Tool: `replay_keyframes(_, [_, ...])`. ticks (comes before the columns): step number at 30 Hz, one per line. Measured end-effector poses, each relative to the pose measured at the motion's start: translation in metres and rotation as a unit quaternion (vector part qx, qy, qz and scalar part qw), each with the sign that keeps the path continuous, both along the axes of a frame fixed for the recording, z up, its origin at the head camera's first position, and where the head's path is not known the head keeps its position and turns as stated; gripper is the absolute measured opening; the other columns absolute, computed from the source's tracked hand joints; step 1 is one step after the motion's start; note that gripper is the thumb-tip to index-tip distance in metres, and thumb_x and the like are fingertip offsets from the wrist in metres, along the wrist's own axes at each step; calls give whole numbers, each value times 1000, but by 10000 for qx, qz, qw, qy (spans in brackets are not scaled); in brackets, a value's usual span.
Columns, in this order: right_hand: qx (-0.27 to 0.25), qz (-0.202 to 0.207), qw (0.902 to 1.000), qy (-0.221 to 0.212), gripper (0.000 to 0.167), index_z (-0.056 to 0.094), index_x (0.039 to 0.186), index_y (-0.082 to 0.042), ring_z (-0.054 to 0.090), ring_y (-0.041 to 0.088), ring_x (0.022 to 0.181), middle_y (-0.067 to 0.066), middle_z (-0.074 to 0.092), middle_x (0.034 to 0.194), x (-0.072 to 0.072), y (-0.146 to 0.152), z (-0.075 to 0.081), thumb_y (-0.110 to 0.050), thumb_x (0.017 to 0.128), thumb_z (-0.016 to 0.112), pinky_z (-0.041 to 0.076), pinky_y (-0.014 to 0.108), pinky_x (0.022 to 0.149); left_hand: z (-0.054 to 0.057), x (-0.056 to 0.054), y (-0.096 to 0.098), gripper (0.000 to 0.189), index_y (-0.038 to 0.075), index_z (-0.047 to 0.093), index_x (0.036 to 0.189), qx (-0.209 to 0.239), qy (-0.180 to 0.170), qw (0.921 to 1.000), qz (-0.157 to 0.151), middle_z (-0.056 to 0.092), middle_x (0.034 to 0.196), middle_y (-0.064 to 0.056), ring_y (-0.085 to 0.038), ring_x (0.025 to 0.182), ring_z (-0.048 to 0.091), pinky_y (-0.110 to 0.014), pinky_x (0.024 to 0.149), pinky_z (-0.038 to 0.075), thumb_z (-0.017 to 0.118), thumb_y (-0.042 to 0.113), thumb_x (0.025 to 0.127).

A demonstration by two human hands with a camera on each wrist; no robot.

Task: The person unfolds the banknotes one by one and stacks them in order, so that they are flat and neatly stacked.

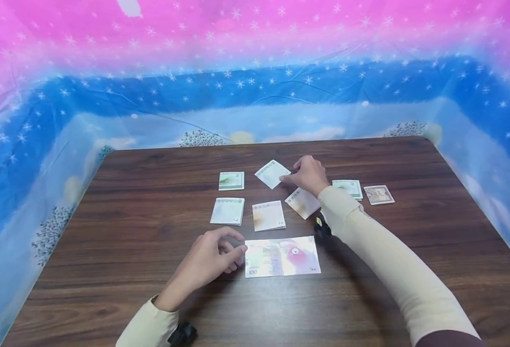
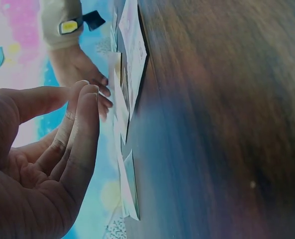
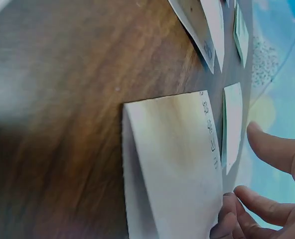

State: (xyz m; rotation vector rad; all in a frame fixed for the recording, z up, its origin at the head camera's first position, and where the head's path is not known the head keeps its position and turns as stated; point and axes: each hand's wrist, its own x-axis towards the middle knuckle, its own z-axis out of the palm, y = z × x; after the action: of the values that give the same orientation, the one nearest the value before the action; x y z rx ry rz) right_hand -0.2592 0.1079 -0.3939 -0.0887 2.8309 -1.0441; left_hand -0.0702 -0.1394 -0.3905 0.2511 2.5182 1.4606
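Note:
Several folded banknotes lie on a dark wooden table [image 1: 150, 202]. My right hand [image 1: 293, 174] reaches to the far middle, and its fingertips [image 3: 228, 219] touch the edge of a folded note [image 1: 272, 173] [image 3: 172, 164] with the thumb [image 3: 274, 149] lifted clear. An unfolded pink 100 note [image 1: 282, 258] lies flat near me. My left hand [image 1: 234, 250] rests at that note's left edge, fingers loosely bent. In the left wrist view the left hand [image 2: 80, 99] holds nothing.
Other folded notes lie at the left [image 1: 231, 180], below it [image 1: 228, 211], in the middle [image 1: 268, 215], under my right wrist [image 1: 302, 202] and at the right [image 1: 347, 188] [image 1: 379, 194]. A blue and pink plastic sheet [image 1: 255, 96] walls the table in.

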Motion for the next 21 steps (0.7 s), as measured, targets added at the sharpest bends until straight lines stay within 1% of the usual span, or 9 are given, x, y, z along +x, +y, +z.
replay_keyframes(5, [129, -101, 9999, 50, 60, 63, 123, 8, 58, 39, 118, 22, 62, 129, -7, -7, -5, -31, 84, 85, 44, 52, 105, 0, 0, 0, 22, -3, 66, 111, 71, -11, 10000, -31, 70, 70, -3, -17, 60, 69, -27, 55, 59, 71, 13, 96])
replay_keyframes(8, [154, -179, 9997, 63, 60, 63, 123, 7, 59, 38, 115, 21, 63, 128, -10, -13, -8, -32, 83, 86, 46, 51, 102, 1, 0, 0, 22, -3, 66, 111, 68, 3, 10000, -25, 70, 70, -3, -19, 60, 69, -27, 55, 58, 71, 13, 96])
replay_keyframes(11, [175, -219, 9996, 78, 60, 64, 124, 7, 60, 36, 111, 21, 64, 125, -11, -20, -9, -32, 83, 86, 49, 50, 97, 1, 0, 1, 22, -3, 66, 111, 61, 14, 10000, -11, 70, 70, -3, -19, 60, 69, -27, 54, 58, 71, 11, 96])
replay_keyframes(13, [218, -244, 9994, 79, 53, 66, 117, 5, 62, 34, 102, 19, 66, 116, -11, -25, -10, -31, 83, 86, 52, 47, 90, 1, -1, 1, 22, -3, 66, 112, 63, 20, 10000, -13, 70, 70, -4, -19, 60, 69, -27, 54, 58, 71, 10, 96])
replay_keyframes(14, [240, -252, 9994, 67, 47, 67, 110, 3, 61, 31, 96, 17, 66, 109, -11, -27, -11, -31, 83, 86, 52, 44, 84, 1, -1, 1, 22, -3, 66, 112, 67, 16, 10000, -13, 70, 70, -4, -19, 59, 69, -27, 54, 58, 71, 10, 96])
replay_keyframes(16, [267, -313, 9991, 54, 38, 65, 97, 0, 57, 27, 85, 13, 63, 97, -11, -30, -12, -29, 83, 86, 49, 40, 74, 1, -1, 2, 22, -3, 66, 112, 41, 31, 10000, -16, 71, 70, -4, -18, 59, 68, -27, 54, 58, 71, 10, 95])
replay_keyframes(18, [281, -355, 9990, 40, 36, 61, 88, -3, 52, 25, 78, 10, 59, 89, -11, -33, -13, -26, 83, 87, 45, 37, 68, 1, -1, 2, 22, -3, 67, 112, -3, 52, 10000, -17, 71, 70, -4, -17, 58, 68, -28, 53, 58, 71, 11, 95])
replay_keyframes(19, [271, -375, 9989, 30, 35, 60, 88, -3, 52, 25, 78, 10, 59, 88, -11, -34, -13, -25, 82, 87, 44, 37, 68, 1, -1, 2, 22, -2, 67, 112, -22, 54, 10000, -15, 71, 70, -4, -17, 57, 67, -28, 53, 58, 71, 11, 95])
replay_keyframes(21, [230, -412, 9989, 14, 35, 64, 94, -1, 56, 27, 84, 12, 63, 95, -11, -34, -13, -23, 81, 87, 49, 40, 73, 0, -1, 2, 22, -2, 67, 112, -64, 48, 10000, -7, 71, 70, -4, -17, 56, 67, -30, 52, 57, 71, 12, 95])
